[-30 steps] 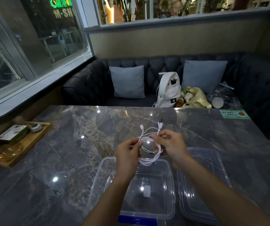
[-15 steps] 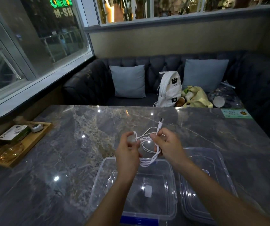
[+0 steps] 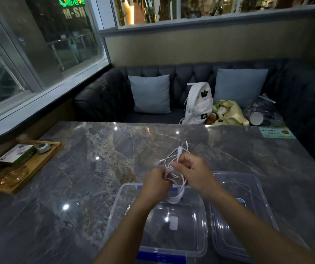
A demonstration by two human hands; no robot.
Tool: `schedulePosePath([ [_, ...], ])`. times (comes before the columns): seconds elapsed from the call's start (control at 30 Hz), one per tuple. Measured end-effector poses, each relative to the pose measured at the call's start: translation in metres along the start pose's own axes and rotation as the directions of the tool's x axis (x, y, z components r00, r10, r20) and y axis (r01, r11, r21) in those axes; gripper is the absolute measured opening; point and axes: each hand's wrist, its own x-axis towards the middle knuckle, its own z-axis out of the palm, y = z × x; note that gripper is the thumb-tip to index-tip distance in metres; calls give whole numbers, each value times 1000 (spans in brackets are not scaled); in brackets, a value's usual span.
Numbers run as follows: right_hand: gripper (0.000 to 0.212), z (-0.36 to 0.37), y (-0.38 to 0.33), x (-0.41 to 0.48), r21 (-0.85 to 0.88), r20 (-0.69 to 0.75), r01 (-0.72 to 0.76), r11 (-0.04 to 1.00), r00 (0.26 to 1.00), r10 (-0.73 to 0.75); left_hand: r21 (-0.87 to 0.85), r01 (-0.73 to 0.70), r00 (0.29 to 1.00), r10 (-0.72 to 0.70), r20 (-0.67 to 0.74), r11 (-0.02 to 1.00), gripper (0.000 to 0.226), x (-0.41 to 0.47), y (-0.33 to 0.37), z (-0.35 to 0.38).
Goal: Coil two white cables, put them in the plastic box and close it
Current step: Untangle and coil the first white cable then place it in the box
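Head view: a white cable (image 3: 180, 193) bundle is held in the air between both hands, above the far rim of the open box (image 3: 118, 203). The loops are gripped low down by the curled left hand (image 3: 157, 182); the strands are pinched higher up by the right hand (image 3: 192, 172), fingers bent. Loose plug ends stick up past the right hand, toward the far edge of the table (image 3: 95, 164). Whether one or two cables are bundled cannot be told. The coil's long axis runs up-down, bottom loop hanging just over the box opening. The box sits at the near edge; the lid (image 3: 251, 221) lies just beside it on the right, off. Coiling is judged unfinished. A straight lowering would be needed next; the left hand is slightly nearer the box.
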Motion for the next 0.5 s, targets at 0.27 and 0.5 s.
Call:
schedulePosePath([
  [0.27, 22, -8, 8, 4, 144, -35, -177, 974, 982, 184, -698, 155, 984, -44, 175, 699, 40, -1, -7, -5],
  [0.5, 24, -7, 8, 3, 142, 3, -184, 973, 983, 186, -881, 246, 952, 70, 297, 404, 35, -6, -12, -11],
])
